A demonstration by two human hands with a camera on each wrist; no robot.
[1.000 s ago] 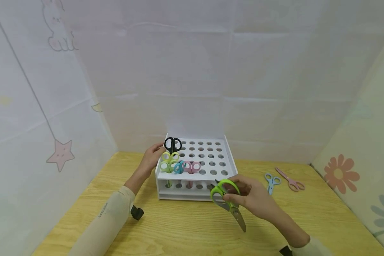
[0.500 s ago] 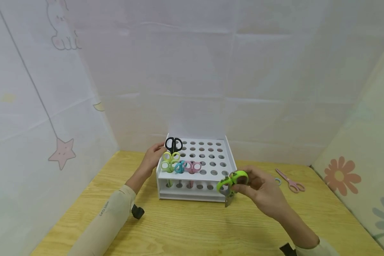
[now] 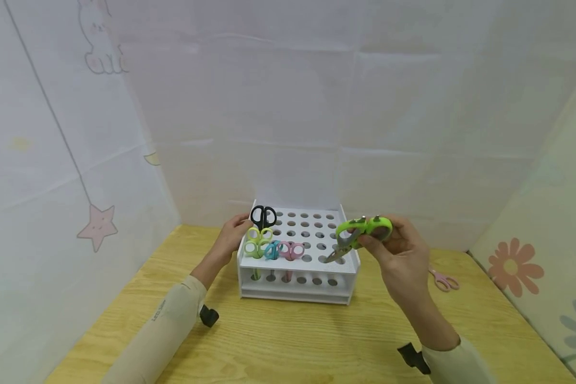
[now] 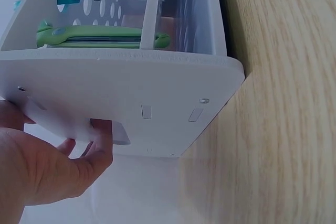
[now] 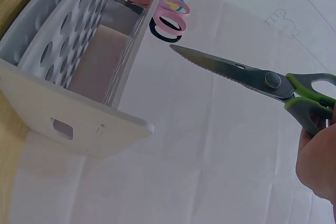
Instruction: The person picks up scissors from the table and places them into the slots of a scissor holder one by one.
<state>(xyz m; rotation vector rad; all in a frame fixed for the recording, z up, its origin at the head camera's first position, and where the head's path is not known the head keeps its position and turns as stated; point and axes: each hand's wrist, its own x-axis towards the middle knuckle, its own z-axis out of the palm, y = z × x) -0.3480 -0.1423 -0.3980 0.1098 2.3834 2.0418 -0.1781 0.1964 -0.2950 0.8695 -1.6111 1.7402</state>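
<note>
Your wooden table [image 3: 288, 336] carries the white rack [image 3: 295, 295], top board full of holes. Your left hand [image 3: 232, 236] grips the rack's left side, a finger in its slot. Your right hand [image 3: 405, 258] holds the big scissors [image 5: 272, 80] by the green handles, raised by the rack's right, blades together, tips down-left, clear of the board. Long pink pair [image 3: 439, 277] on the table, right, partly hidden behind your right hand. Racked handles-up on the left: black pair [image 3: 263, 224], yellow pair [image 3: 260, 233], then light-green pair [image 3: 256, 252], teal pair [image 3: 274, 250], small pink pair [image 3: 290, 251] along the front.
</note>
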